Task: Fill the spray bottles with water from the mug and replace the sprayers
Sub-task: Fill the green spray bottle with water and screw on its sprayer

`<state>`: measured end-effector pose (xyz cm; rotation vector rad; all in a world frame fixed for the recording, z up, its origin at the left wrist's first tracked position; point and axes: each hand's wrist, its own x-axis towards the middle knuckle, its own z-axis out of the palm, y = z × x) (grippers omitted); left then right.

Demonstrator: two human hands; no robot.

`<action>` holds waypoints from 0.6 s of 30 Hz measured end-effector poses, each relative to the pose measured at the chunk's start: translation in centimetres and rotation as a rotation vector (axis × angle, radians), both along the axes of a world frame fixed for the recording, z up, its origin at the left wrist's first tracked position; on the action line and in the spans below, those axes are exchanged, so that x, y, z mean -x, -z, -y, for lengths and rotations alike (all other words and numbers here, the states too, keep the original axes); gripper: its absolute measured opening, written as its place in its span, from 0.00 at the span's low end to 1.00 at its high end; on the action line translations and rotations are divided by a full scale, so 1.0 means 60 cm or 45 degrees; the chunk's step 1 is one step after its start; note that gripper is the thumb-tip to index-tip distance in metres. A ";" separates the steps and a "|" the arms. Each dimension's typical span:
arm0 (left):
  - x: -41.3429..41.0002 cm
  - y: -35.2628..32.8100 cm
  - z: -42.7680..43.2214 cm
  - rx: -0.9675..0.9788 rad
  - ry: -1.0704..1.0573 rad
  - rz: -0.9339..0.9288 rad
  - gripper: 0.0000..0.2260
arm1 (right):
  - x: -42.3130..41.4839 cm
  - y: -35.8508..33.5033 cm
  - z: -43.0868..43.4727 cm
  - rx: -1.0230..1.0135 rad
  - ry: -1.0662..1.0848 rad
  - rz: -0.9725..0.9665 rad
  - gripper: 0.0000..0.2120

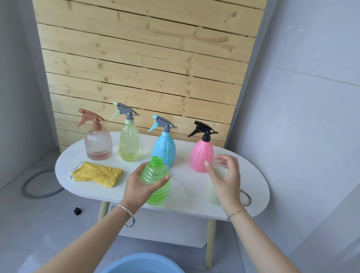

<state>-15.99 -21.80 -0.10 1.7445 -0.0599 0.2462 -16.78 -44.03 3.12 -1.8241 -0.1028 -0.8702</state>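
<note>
Green translucent ribbed bottle point(155, 176), neck uncapped, is gripped round the shoulder by the left hand point(140, 186) and held tilted over the front edge of the white oval table point(256, 182). The right hand point(225, 176) is held over the table's right part, motion-blurred, fingers spread and relaxed with nothing gripped, just above a pale mug point(213, 196). A fluted pink plastic bottle point(202, 156) with black sprayer is stood behind the mug. A fluffy yellow cloth point(97, 173) is laid on the table's left.

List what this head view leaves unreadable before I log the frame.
All in the head view:
Mug: right hand covers much of it; water level unseen.
Right hand fingers: motion-blurred.
Blue basin: cut by the bottom edge.
Pink bottle, blue bottle: opaque walls hide fill level.
Green bottle: left hand wraps its middle; contents unclear.
</note>
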 end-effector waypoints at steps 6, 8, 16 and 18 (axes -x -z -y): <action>-0.031 0.010 -0.048 -0.065 -0.047 0.011 0.22 | -0.086 0.041 -0.103 0.103 -0.284 -0.490 0.07; -0.039 0.018 -0.055 -0.074 -0.046 -0.005 0.23 | -0.107 0.064 -0.113 0.148 -0.264 -0.658 0.11; -0.055 0.042 -0.068 -0.060 -0.026 0.014 0.24 | -0.164 0.099 -0.145 0.492 -0.060 -0.945 0.18; -0.057 0.050 -0.071 -0.055 -0.032 0.031 0.28 | -0.168 0.103 -0.156 0.535 -0.066 -0.948 0.16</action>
